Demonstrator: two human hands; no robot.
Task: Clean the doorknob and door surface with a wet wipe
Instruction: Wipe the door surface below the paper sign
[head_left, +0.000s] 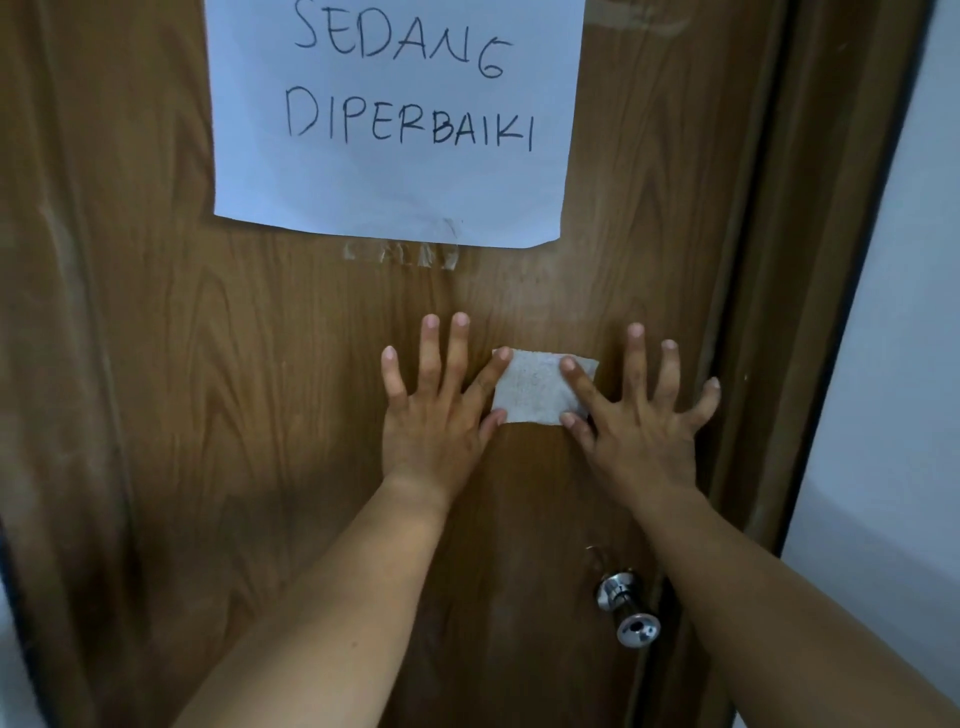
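Folded white rectangular wet wipe flat on brown wood-grain door, long axis horizontal. Left hand and right hand splayed open, thumb and forefinger pinning each end.

One brown wood-grain door. One white paper sheet with black handwritten letters, in two lines of words. One patch of clear torn tape residue. One white rectangular wet wipe. One shiny round metal doorknob. Two bare hands, one left hand and one right hand, with five fingers each.
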